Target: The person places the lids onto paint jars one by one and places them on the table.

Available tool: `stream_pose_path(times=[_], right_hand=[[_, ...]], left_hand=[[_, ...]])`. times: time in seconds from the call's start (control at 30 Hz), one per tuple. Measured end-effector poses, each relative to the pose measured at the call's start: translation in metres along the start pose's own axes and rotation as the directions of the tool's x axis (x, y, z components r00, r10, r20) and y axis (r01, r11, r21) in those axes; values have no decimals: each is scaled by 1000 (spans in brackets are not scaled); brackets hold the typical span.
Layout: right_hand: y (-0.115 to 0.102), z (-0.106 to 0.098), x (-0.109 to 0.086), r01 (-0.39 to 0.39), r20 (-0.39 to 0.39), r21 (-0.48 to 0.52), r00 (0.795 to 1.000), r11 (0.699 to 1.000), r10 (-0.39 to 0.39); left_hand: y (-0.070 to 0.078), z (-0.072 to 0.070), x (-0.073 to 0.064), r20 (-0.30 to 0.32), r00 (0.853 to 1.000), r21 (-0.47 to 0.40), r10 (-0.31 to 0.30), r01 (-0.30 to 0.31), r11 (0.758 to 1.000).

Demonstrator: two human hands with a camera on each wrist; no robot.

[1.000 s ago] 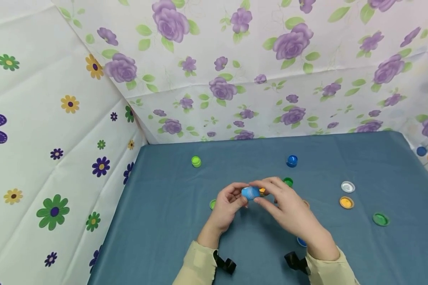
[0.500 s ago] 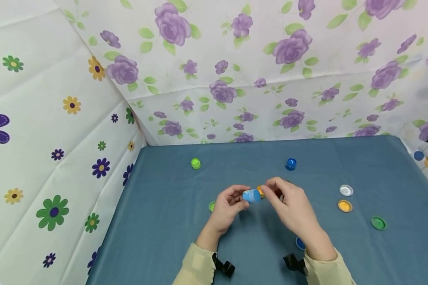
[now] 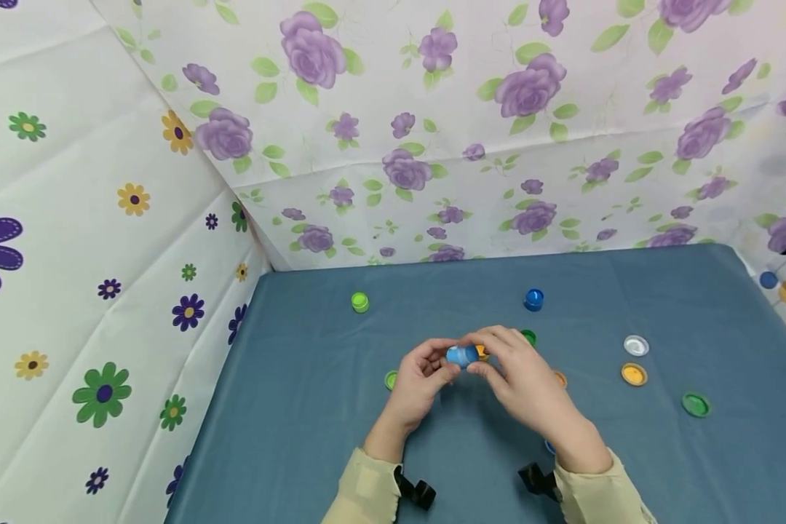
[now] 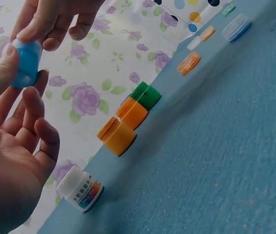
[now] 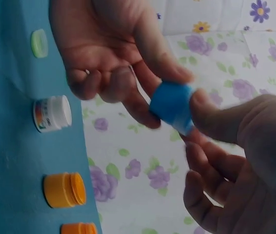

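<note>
Between the two hands, held up above the table, is a small blue paint jar [image 3: 460,356] lying nearly on its side in the head view. My left hand [image 3: 414,386] pinches its left part between thumb and fingers. The thumb and fingers of my right hand [image 3: 527,382] grip the jar's right end. In the left wrist view the blue jar [image 4: 27,68] shows a paler ridged end under the right fingertips. Fingers from both sides cover parts of the jar [image 5: 172,105] in the right wrist view.
Orange jars [image 4: 117,136] and a green jar [image 4: 146,95] stand beyond the hands, near a white labelled jar [image 4: 81,188]. Farther back are a lime jar [image 3: 360,302] and a blue jar [image 3: 533,299]. Silver [image 3: 636,345], yellow [image 3: 634,374] and green [image 3: 696,405] lids lie right.
Half a second ago the right fingers were off the jar's right end and drawn together beside it. Now they grip that end again, as one second ago. The left hand keeps its hold.
</note>
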State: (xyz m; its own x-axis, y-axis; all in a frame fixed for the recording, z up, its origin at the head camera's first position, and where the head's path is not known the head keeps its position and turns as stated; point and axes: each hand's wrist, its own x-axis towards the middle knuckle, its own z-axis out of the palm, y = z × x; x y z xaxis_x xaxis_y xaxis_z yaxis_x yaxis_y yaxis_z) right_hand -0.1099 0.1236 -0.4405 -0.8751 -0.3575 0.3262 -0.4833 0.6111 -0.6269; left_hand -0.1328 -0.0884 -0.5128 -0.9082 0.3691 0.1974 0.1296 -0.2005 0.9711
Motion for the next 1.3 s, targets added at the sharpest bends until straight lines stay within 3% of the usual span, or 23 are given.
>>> stream_pose_path(times=[0.13, 0.3, 0.6, 0.7, 0.8, 0.97, 1.1, 1.3], right_hand=[[-4, 6, 1, -37, -20, -25, 999, 999, 36], [-7, 13, 2, -80, 20, -47, 997, 996, 81], [-6, 11, 2, -17, 55, -59, 998, 998, 20], [-3, 7, 2, 21, 47, -69, 999, 997, -18], [-2, 5, 3, 69, 61, -95, 996, 993, -63], [1, -3, 3, 69, 122, -110, 991, 992, -55], [0, -12, 0, 33, 134, -78, 991, 996, -22], [4, -21, -2, 7, 114, -79, 993, 997, 2]], left_hand=[[1, 4, 0, -36, 998, -46, 49, -50, 998], [-1, 7, 0, -84, 992, -102, 91, -100, 990], [2, 7, -3, -77, 990, -104, 118, -125, 987], [7, 6, -3, -55, 995, -35, 80, -82, 996], [14, 4, -3, -36, 998, 121, 53, -48, 992], [20, 2, 1, -8, 999, 389, 48, -41, 920], [21, -3, -1, -32, 998, 446, 55, -35, 894], [25, -19, -2, -177, 980, 456, 90, 1, 890]])
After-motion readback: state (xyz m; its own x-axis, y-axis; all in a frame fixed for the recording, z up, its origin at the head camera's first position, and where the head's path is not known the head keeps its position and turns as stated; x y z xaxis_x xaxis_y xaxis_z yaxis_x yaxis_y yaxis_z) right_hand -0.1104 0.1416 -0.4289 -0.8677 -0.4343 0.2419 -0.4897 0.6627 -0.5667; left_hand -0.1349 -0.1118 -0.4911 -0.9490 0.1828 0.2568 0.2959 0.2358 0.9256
